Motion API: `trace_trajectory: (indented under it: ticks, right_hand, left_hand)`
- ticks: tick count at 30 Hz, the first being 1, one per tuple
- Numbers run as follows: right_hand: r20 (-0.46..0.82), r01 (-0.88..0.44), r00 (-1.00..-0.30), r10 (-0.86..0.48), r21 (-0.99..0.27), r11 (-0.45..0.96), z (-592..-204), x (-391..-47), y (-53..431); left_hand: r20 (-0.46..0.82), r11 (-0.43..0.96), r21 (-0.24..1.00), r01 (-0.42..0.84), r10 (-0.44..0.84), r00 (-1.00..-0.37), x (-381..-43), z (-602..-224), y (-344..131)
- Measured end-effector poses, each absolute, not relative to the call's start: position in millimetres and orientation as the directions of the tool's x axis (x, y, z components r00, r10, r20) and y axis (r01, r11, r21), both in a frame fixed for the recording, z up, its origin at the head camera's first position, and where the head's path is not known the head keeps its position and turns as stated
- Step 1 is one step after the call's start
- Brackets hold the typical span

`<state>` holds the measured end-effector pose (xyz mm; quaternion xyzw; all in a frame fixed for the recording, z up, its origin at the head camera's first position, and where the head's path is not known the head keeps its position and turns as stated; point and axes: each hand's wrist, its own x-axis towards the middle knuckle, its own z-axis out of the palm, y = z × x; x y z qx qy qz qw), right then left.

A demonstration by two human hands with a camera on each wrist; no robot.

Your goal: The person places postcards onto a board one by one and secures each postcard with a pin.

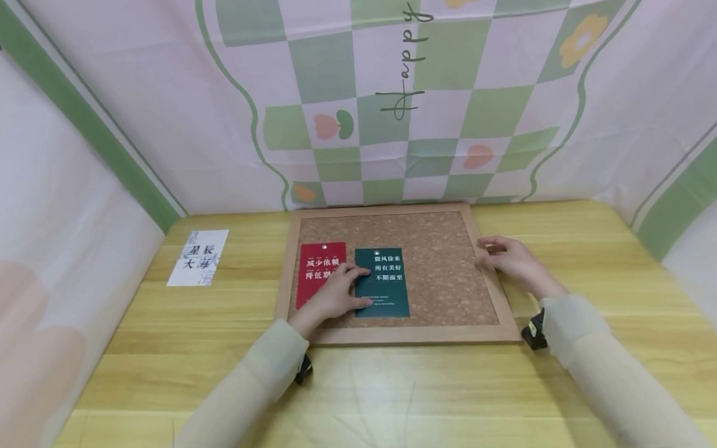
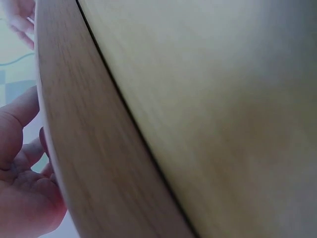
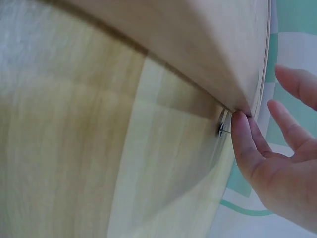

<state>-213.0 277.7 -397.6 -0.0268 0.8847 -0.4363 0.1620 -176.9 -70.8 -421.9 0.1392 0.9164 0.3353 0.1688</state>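
A cork board in a pale wooden frame lies on the wood-grain table. On its left half are a red card and a dark green card, both with white print. My left hand reaches over the red card and covers part of it; the fingertips and thumb touch the green card, spread apart. At the board's right side, my right hand touches the frame with its fingertips. Beside those fingertips, the right wrist view has a small dark metal piece, its kind unclear.
A white card with dark print lies on the table, left of the board. Behind the board rises a patterned cloth with green checks; pale cloth also hangs at both sides.
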Motion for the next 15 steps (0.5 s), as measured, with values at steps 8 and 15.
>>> trace_trajectory:
  ticks: [8,15]
  right_hand:
    - [-0.279,0.102,-0.938,-0.208,-0.791,0.603,-401.9,-214.7,281.8]
    - [-0.285,0.104,-0.933,-0.220,-0.798,0.594,-406.6,-215.8,284.1]
  left_hand:
    - [-0.213,0.738,0.658,0.150,0.374,-0.903,-178.2,-423.3,-71.6]
    - [-0.203,0.725,0.670,0.158,0.384,-0.901,-177.2,-421.5,-72.3]
